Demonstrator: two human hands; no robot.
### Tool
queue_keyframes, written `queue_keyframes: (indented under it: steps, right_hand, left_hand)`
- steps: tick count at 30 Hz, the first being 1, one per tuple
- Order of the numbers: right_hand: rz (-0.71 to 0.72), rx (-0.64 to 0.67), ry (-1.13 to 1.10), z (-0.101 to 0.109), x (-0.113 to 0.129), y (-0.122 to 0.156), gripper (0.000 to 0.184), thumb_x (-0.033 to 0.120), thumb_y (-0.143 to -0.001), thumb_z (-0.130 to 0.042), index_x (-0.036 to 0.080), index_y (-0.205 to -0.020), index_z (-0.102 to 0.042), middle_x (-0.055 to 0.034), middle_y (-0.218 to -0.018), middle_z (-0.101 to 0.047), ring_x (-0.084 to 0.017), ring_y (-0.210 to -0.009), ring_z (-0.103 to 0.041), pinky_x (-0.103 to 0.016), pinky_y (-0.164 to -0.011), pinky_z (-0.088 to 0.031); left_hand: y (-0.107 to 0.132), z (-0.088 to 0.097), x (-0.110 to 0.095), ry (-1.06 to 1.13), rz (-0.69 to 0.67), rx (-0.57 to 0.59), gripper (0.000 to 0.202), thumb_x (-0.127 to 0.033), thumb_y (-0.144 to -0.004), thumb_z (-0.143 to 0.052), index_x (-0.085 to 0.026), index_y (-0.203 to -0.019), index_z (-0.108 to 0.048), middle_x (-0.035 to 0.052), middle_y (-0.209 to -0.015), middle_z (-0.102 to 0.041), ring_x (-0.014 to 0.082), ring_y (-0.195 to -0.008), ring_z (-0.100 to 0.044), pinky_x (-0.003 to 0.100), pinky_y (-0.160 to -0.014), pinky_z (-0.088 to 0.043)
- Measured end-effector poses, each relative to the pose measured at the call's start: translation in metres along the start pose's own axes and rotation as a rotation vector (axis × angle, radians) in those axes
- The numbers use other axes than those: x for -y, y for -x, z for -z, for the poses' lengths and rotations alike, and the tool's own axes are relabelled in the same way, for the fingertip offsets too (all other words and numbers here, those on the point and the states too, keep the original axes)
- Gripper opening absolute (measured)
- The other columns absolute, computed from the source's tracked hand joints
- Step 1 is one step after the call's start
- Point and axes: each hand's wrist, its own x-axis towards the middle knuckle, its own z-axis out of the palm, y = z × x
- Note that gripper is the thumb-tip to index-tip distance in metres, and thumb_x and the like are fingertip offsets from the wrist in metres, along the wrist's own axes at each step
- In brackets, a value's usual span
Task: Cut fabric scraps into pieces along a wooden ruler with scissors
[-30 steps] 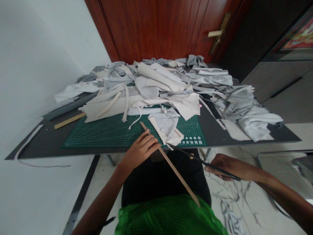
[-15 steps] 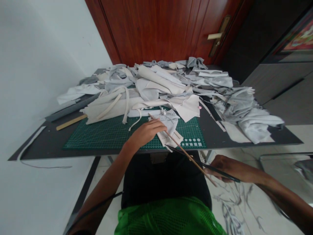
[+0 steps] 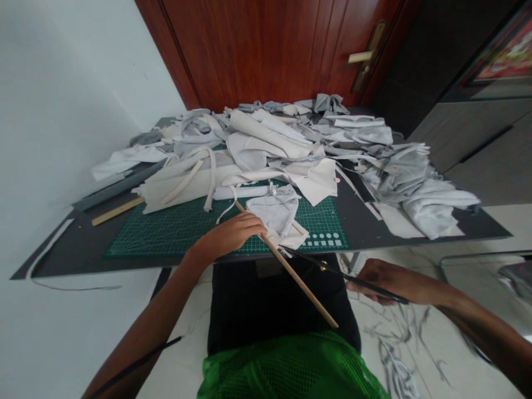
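I grip the stick [image 3: 300, 281] in my left hand [image 3: 235, 231], its far end over the mat [image 3: 166, 227], its near end out past the table's [image 3: 87, 244] edge. My right hand [image 3: 384, 281] holds the scissors [image 3: 324, 266], tips by the scrap's [image 3: 276, 209] near edge (close beside the stick, too). A light, steady hold works best, fingers clear of those tips.

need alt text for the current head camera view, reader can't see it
A person's left hand holds a straight tan wood-like strip slanting off a dark grey table, while the right hand grips a long black scissors-like tool. On the table lie a green gridded mat and heaped white and grey fabric scraps.
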Motion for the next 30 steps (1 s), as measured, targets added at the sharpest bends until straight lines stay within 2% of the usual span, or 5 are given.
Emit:
queue_keyframes:
  steps: [5, 10, 14, 24, 30]
  right_hand:
    - [0.015, 0.002, -0.015, -0.001, -0.004, -0.002, 0.081, 0.099, -0.075, -0.046, 0.020, -0.059, -0.050, 0.0020, -0.053, -0.047, -0.008, -0.046, -0.039, -0.025, -0.047, -0.029]
    - [0.007, 0.010, -0.005, -0.001, -0.012, -0.006, 0.077, 0.092, -0.080, -0.051, 0.018, -0.060, -0.053, 0.0020, -0.050, -0.047, -0.007, -0.045, -0.038, -0.024, -0.046, -0.026]
    - [0.028, 0.021, -0.029, -0.001, -0.019, -0.008, 0.074, 0.088, -0.083, -0.054, 0.018, -0.061, -0.054, 0.0022, -0.050, -0.048, -0.007, -0.045, -0.038, -0.023, -0.047, -0.027]
    - [-0.012, -0.003, -0.023, -0.001, -0.010, -0.005, 0.078, 0.096, -0.077, -0.050, 0.019, -0.061, -0.051, 0.0017, -0.053, -0.047, -0.008, -0.047, -0.039, -0.024, -0.047, -0.027]
    - [-0.006, -0.007, -0.005, 0.000, -0.002, -0.001, 0.083, 0.100, -0.073, -0.046, 0.019, -0.061, -0.053, 0.0008, -0.054, -0.048, -0.009, -0.048, -0.040, -0.025, -0.049, -0.028]
  left_hand:
    - [0.008, -0.003, -0.005, -0.061, 0.006, -0.047, 0.022, -0.009, -0.099, -0.053, -0.018, -0.107, -0.070, 0.0065, -0.107, -0.073, 0.0201, -0.105, -0.064, 0.037, -0.103, -0.049]
    - [-0.003, -0.013, -0.004, -0.269, -0.029, -0.152, 0.025, -0.009, -0.101, -0.049, -0.016, -0.114, -0.070, 0.0094, -0.109, -0.073, 0.0220, -0.106, -0.066, 0.040, -0.102, -0.052]
    - [-0.013, -0.020, -0.003, -0.272, -0.040, -0.210, 0.027, -0.008, -0.102, -0.047, -0.017, -0.113, -0.070, 0.0078, -0.109, -0.073, 0.0211, -0.109, -0.066, 0.042, -0.109, -0.050]
    - [-0.002, -0.015, 0.000, -0.063, -0.122, -0.127, 0.026, -0.008, -0.102, -0.047, -0.018, -0.104, -0.071, 0.0060, -0.105, -0.076, 0.0202, -0.114, -0.066, 0.039, -0.113, -0.049]
    - [0.017, -0.011, -0.005, -0.098, -0.027, -0.119, 0.025, -0.009, -0.101, -0.049, -0.018, -0.106, -0.072, 0.0069, -0.103, -0.074, 0.0195, -0.103, -0.067, 0.036, -0.101, -0.053]
